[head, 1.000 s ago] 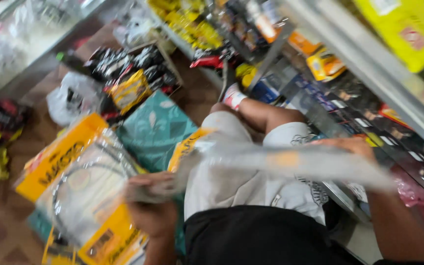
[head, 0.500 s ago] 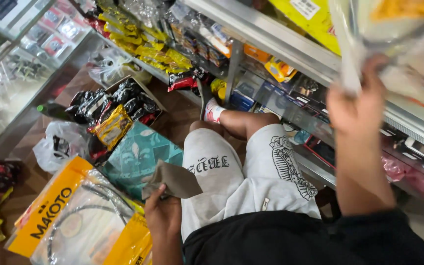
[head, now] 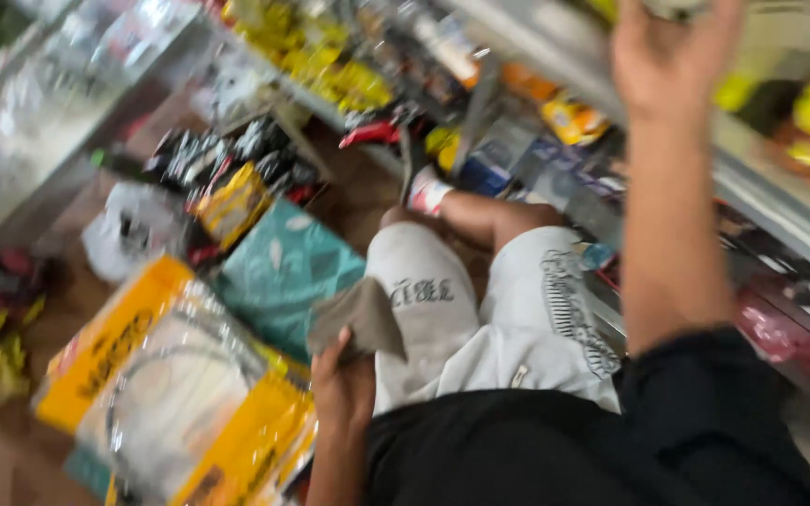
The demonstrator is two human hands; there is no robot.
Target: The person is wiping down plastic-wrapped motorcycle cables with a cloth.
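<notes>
Left hand closed around a grey-brown cloth, thumb and fingers pinching its lower edge. Cloth limp and folded, matte, dull taupe, upper part flopped outward in a rough triangle; no print visible. Located low in the view, just above the left thigh, touching the white shorts at their left edge.

Right hand raised to the upper shelf, arm extended upward. Fingers curled at the top frame edge around something pale, mostly cut off; grip state not readable, object not identifiable.

Seated on the floor, legs bent toward the shelving. Shorts white with dark printing on both legs; black top below.

Left of the cloth: a flat teal packet with pale leaf pattern, just beside the thigh. Below it, large clear packages with yellow-orange borders, coiled contents inside, overlapping one another. Further back, a heap of dark and yellow small packets and a white plastic bag. Whole view motion-blurred.
</notes>
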